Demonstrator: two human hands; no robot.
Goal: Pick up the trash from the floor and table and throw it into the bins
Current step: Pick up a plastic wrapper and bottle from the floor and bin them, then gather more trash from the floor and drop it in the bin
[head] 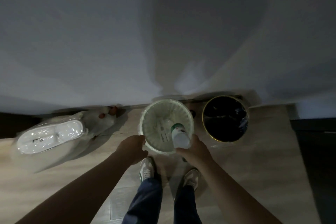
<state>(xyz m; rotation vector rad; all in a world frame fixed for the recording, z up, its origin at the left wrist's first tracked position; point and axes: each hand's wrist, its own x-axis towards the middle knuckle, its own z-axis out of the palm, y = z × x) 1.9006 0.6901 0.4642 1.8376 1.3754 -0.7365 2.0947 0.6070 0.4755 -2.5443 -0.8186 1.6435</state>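
My right hand point(193, 149) grips a white plastic bottle point(180, 135) with a green cap end, held tilted over the mouth of a white bin point(145, 114) lined with a clear bag. Some pale trash with a printed label lies inside that bin. My left hand point(133, 146) hovers at the bin's near left rim with fingers curled under; whether it touches the rim or holds anything I cannot tell. A second bin point(205, 114), round with a black liner, stands just to the right of the white one.
A white object wrapped in clear plastic point(49, 135) lies on the wooden floor at left, with a pale bag point(101, 120) behind it by the wall. A dark surface point(316, 151) borders the right side. My feet in light sneakers point(147, 169) stand just before the white bin.
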